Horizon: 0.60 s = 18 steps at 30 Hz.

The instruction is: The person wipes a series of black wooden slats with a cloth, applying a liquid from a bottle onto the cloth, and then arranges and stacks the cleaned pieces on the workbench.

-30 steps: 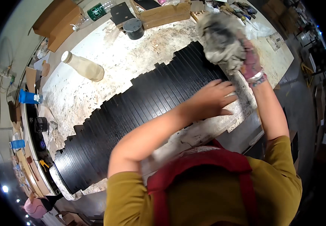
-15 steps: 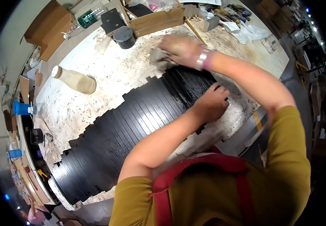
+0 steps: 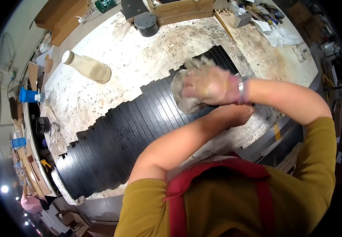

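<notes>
A row of black slats [image 3: 127, 122], laid side by side with uneven ends, stretches diagonally over the work table. My right hand [image 3: 214, 85], smeared by motion and with a silvery band at the wrist, has a crumpled grey rag [image 3: 185, 93] under its fingers. The rag lies against the upper face of the slats near their right end. My left hand [image 3: 240, 114] rests at the near ends of the right-hand slats, just below my right wrist. Its fingers are mostly hidden, so their grip does not show.
A bottle with beige contents [image 3: 88, 68] lies on the stained white table [image 3: 119, 47] beyond the slats. Farther back are a dark round tub [image 3: 146, 24] and a wooden box [image 3: 185, 12]. Tools [image 3: 271, 14] and crumpled white plastic [image 3: 283, 37] lie at the back right.
My right hand has swept the rag nearer to me, from the far ends of the slats onto their faces. My left hand has shifted slightly right. The whole view has shifted.
</notes>
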Motion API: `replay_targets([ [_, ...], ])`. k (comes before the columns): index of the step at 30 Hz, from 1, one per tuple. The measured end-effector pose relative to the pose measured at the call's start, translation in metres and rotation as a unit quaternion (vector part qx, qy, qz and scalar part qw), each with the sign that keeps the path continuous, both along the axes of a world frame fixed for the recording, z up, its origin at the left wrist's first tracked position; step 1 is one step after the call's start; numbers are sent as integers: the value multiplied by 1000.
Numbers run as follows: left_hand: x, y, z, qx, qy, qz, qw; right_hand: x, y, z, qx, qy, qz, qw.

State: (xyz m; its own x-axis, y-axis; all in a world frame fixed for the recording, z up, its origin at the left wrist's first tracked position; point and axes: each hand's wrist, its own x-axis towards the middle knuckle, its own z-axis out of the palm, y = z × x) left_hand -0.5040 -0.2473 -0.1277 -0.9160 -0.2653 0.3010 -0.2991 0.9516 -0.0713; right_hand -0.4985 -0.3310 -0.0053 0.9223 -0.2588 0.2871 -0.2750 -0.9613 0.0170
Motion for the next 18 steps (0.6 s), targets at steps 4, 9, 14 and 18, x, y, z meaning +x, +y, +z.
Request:
replay_targets([
  [4,-6,-5,37,280,306,66,908,17,-31,-7,129,-65,-64,987],
  [9,22,-13,72,239,115,8,964,-17,-55,67,325,-166,-297,882],
  [14,57,-93,105,255,196,98,942,-176,-50,28,360,-419,-316,771],
  [18,196,-193,50,-104,126,275,948,-232,35,-41,192,-308,-448,817],
])
